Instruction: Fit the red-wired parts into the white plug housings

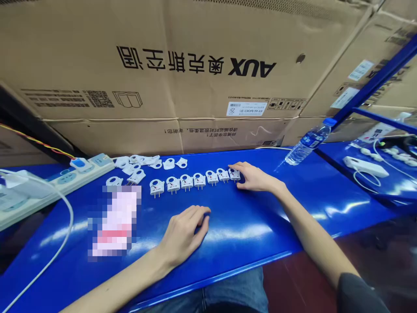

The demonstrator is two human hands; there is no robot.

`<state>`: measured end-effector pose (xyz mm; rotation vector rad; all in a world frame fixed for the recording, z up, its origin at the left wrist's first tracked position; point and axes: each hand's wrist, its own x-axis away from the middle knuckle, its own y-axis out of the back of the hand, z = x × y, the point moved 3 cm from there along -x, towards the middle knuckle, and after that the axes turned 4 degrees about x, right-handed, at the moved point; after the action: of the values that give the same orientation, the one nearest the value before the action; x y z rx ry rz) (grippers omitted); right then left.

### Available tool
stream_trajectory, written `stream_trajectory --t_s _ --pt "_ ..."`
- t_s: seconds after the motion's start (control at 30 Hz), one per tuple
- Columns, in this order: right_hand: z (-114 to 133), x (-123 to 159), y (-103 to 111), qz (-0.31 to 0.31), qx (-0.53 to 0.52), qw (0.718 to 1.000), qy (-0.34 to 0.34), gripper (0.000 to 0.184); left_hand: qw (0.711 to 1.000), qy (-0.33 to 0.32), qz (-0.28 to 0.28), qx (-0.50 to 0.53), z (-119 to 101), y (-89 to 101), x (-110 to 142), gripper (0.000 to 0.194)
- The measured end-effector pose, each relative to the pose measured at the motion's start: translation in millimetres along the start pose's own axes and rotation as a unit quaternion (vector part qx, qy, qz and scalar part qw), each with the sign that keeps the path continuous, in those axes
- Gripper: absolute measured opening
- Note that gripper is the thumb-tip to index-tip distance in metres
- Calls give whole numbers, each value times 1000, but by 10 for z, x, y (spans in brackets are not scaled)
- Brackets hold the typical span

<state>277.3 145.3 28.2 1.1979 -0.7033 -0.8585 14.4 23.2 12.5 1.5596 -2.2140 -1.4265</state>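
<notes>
- Resting on the blue surface (250, 230), the right hand (257, 178) lies partly open, its fingers (243, 168) and thumb (243, 186) on either side of the end plug (234, 175), touching it; whether they are gripping it cannot be told.
- The left hand (185, 232) lies palm down nearer the front edge, its fingers loosely curved, with nothing visible in it, and well apart from the plugs.
- Seven white two-pin plugs (199, 180) lie in a slightly slanted row across the surface, pins toward the person, with small gaps between them.
- Beyond the row's left end, more white plug parts (140, 161) lie in a loose scatter, some overlapping.
- Next to that scatter sits a power strip (83, 176), with a white cable (67, 234) curving down the left side.
- A blurred object (117, 221) lies left of the left hand.
- A plastic water bottle (308, 141) slants at the far edge.
- Cardboard boxes (195, 61) printed "AUX" stand behind the surface.
</notes>
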Motion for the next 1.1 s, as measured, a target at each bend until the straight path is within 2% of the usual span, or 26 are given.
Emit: stream_trajectory --t_s 0.13,0.2,0.27,0.37,0.43,0.5,0.63,0.77,0.87,1.1 --pt "51 68 98 -61 -22 998 -12 81 997 52 -16 62 45 36 -22 21" --pt "194 102 152 -111 -53 992 -3 85 988 101 -31 109 76 70 -19 20" --pt "428 135 160 -141 -100 984 35 89 975 158 -50 149 114 104 -15 20" --pt "833 184 76 -142 -140 973 113 83 955 217 -67 189 156 138 -25 24" --pt "1047 205 -26 -110 -150 969 161 80 950 230 -69 200 170 147 -44 25" --pt "1161 214 -125 -85 -160 966 182 76 951 230 -66 198 177 145 -63 23" --pt "1181 217 -231 -110 -174 956 207 75 957 220 -60 178 189 126 -75 19" --pt "1148 217 -252 -142 -184 946 227 73 961 215 -66 159 201 125 -59 18" --pt "1152 222 -251 -154 -154 946 240 74 965 208 -69 146 202 139 -56 19" --pt "1150 218 -272 -142 -108 952 249 74 967 210 -75 123 205 180 -90 17"
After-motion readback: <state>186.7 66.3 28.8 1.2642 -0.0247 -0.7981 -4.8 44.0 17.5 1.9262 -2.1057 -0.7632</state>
